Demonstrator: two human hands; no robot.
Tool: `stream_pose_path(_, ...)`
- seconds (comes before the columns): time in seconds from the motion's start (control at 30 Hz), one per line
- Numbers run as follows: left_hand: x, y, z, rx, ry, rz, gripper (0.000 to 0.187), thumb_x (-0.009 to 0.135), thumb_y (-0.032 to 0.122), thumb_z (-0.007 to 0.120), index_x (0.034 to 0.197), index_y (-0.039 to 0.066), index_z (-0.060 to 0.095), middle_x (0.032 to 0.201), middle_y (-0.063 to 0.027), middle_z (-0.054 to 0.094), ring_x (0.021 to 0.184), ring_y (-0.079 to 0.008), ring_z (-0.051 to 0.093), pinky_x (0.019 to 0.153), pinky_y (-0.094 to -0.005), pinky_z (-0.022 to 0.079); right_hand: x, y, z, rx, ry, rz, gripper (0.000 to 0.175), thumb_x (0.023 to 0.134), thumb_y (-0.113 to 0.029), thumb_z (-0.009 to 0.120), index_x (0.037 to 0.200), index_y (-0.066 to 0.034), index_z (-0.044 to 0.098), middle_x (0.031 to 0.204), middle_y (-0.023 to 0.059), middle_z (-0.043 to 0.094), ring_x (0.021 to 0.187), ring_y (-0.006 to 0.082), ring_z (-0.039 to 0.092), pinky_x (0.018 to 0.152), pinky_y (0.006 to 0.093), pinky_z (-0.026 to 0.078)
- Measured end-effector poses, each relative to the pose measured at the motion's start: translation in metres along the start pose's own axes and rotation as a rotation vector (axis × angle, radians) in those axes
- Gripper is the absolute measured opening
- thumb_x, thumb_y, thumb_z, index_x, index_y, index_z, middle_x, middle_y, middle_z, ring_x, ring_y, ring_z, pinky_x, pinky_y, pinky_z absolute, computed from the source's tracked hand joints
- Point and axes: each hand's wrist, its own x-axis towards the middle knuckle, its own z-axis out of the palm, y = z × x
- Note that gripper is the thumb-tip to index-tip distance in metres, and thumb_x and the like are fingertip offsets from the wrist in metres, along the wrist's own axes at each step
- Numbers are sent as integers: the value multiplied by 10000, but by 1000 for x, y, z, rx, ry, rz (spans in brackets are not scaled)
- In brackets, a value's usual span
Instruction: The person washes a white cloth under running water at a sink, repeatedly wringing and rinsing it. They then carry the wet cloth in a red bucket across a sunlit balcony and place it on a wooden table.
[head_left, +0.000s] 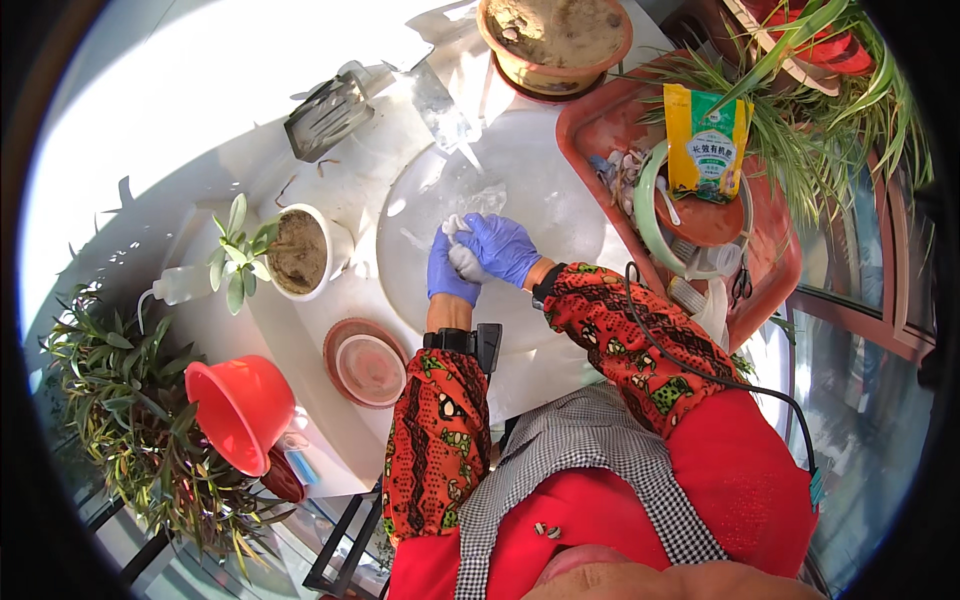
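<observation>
My left hand (452, 274), in a blue glove, grips a wet grey-white cloth (466, 262) from below. My right hand (499, 247), gloved the same, closes on the cloth's upper part, so the two hands nearly meet around it. Under them lies a round translucent mat (555, 180) on the white table. Just beyond the hands is a clear, crumpled-looking patch (484, 199) on the mat, perhaps water or plastic; I cannot tell which.
A potted succulent (300, 251) and stacked saucers (370, 370) stand left, with a red plastic bowl (241, 412) lower left. At right, a reddish tray (765, 300) holds a green-rimmed bowl (646, 202) and a fertilizer bag (706, 142). A soil-filled pot (555, 71) stands beyond the mat.
</observation>
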Motion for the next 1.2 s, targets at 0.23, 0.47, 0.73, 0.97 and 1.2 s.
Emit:
stream_pose_path(0.23,-4,-27,43,388,1210,347,810,792,389,774,1417,64,373,1366,-131,484,1334,-341,397,1049,-554,366,33,60,-8,167,403,261,476,871,-366,655,1221,-54,573,1068,227,656,969,370,637,835,430,499)
stream_pose_path(0.47,-4,-5,13,382,724,207,496,924,493,566,1221,96,552,1058,-59,657,994,-233,632,858,-389,520,-30,-20,4,448,34,-226,478,896,-354,630,1264,-58,562,1090,238,640,990,390,624,865,424,495)
stream_pose_path(0.73,-5,-27,24,388,865,276,445,916,294,626,1331,172,521,1195,-70,594,1086,-242,560,922,-402,447,34,50,-11,-132,113,210,368,927,-360,571,1167,-81,572,1079,201,654,967,364,637,792,457,498)
stream_pose_path(0.97,-2,-21,38,243,1086,235,709,871,562,613,1404,145,402,1346,-91,488,1234,-297,459,1001,-512,397,1,23,15,635,-34,96,571,847,-348,671,1266,10,525,1132,254,629,1063,381,614,914,394,473)
stream_pose_path(1.2,2,-21,26,196,799,243,469,963,411,520,1286,73,555,1164,-83,641,1099,-260,601,1032,-411,440,-6,1,3,-14,124,-54,371,980,-447,435,1048,-104,557,808,192,675,744,408,654,659,517,486)
